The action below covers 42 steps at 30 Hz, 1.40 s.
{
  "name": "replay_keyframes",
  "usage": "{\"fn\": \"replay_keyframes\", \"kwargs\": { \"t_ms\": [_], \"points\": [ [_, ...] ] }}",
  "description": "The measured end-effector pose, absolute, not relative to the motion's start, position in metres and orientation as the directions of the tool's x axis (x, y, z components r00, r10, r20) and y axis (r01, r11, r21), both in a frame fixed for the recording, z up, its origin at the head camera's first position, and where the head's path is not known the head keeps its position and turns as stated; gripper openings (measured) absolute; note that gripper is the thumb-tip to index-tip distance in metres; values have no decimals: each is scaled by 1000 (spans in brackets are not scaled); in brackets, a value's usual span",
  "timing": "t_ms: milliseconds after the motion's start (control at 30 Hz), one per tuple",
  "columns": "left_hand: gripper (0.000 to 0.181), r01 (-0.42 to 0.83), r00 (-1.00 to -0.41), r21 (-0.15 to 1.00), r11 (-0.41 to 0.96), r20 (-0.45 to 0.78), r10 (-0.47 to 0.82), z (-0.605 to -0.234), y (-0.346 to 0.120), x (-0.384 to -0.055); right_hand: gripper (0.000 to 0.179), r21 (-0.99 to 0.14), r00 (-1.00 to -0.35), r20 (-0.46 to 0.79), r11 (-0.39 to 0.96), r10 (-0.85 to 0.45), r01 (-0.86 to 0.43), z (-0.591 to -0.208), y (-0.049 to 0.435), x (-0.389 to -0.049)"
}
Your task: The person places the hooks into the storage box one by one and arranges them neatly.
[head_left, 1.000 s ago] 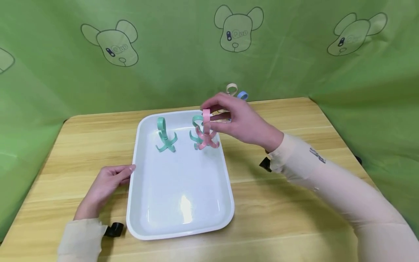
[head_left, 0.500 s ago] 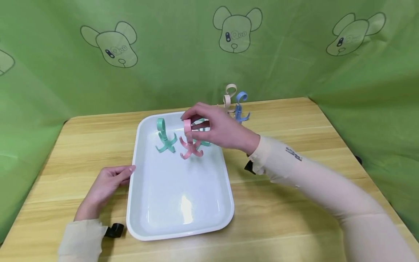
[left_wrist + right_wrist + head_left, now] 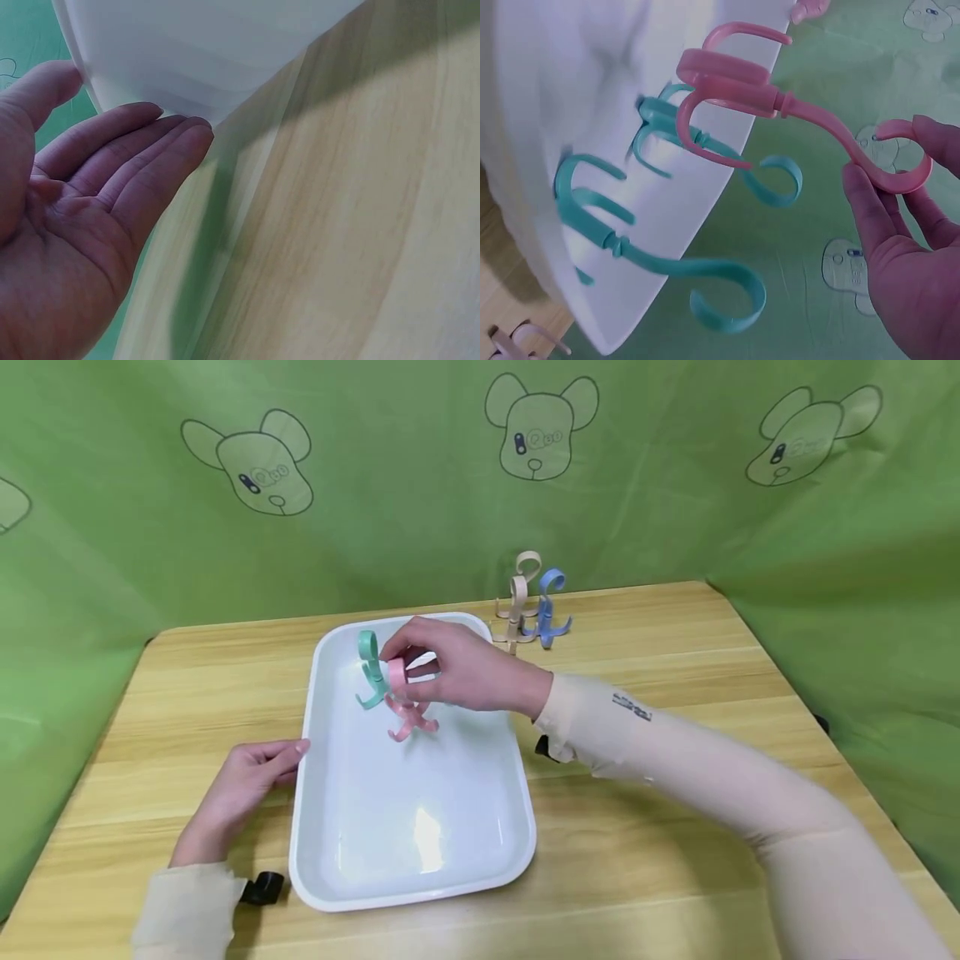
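Observation:
My right hand point(image 3: 472, 668) pinches the curled top of a pink multi-prong hook hanger point(image 3: 411, 717), prongs down, over the white tray point(image 3: 412, 827). In the right wrist view the thumb and fingers hold the curl of that pink hanger point(image 3: 731, 90). One green hook hanger point(image 3: 371, 668) stands in the tray just left of the pink one. A second green hanger point(image 3: 720, 277) shows in the right wrist view; my right hand mostly hides it from the head view. My left hand point(image 3: 243, 785) holds the tray's left rim, thumb on the edge and fingers point(image 3: 150, 184) against the outer wall.
Behind the tray's right corner stand two beige hook hangers point(image 3: 517, 610) and a blue one point(image 3: 547, 610), on the wooden table point(image 3: 637, 843). A green cloth point(image 3: 420, 543) with printed bear heads hangs behind and at both sides.
My right hand has carried the pink hanger left and toward me, from the tray's far right corner to beside the left green hanger. My left hand and the tray have stayed put.

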<state>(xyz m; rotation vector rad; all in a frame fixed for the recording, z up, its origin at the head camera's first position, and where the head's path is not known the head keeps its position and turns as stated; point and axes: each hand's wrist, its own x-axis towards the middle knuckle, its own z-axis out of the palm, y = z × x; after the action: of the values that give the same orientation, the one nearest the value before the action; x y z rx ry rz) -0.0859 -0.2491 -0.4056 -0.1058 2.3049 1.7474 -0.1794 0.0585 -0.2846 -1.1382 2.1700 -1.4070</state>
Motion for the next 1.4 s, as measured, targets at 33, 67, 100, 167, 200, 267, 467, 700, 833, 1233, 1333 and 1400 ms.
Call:
{"fn": "replay_keyframes", "kwargs": {
  "t_ms": [33, 67, 100, 167, 200, 267, 467, 700, 833, 1233, 1333, 1400],
  "points": [
    [54, -203, -967, 938, 280, -237, 92, -406, -249, -86, 28, -867, -627, 149, 203, -765, -454, -286, 56, -179],
    [54, -203, -967, 938, 280, -237, 92, -407, -248, -86, 27, -866, -622, 143, 207, -770, -455, -287, 54, -179],
    [54, -202, -967, 939, 278, -236, 93, -407, -248, -87, 27, -865, -621, 137, 211, -772, -454, -288, 53, -178],
    [54, -207, -967, 940, 271, -239, 89, -408, -248, -87, 25, -857, -615, 127, 226, -778, -463, -290, 49, -177],
    [54, -208, -967, 941, 268, -239, 88, -408, -248, -87, 25, -851, -612, 121, 236, -782, -470, -292, 47, -176],
    [53, -211, -967, 941, 265, -241, 86, -407, -248, -87, 25, -844, -607, 108, 250, -788, -475, -293, 43, -175],
    [51, -212, -966, 941, 262, -242, 86, -405, -248, -86, 22, -812, -595, 92, 286, -799, -509, -295, 33, -177],
    [51, -212, -966, 944, 253, -241, 91, -404, -248, -86, 23, -754, -599, 47, 365, -799, -546, -298, 23, -180],
    [50, -211, -966, 945, 252, -240, 91, -404, -248, -86, 26, -719, -596, 18, 404, -803, -566, -301, 18, -180],
    [50, -202, -968, 949, 242, -231, 98, -404, -249, -85, 24, -666, -571, 25, 412, -821, -622, -307, 8, -177],
    [50, -201, -969, 949, 242, -230, 96, -403, -248, -85, 24, -660, -569, 35, 409, -821, -631, -310, 6, -177],
    [50, -203, -968, 950, 238, -231, 96, -404, -248, -85, 24, -662, -570, 33, 409, -821, -628, -311, 5, -178]
  ]
}}
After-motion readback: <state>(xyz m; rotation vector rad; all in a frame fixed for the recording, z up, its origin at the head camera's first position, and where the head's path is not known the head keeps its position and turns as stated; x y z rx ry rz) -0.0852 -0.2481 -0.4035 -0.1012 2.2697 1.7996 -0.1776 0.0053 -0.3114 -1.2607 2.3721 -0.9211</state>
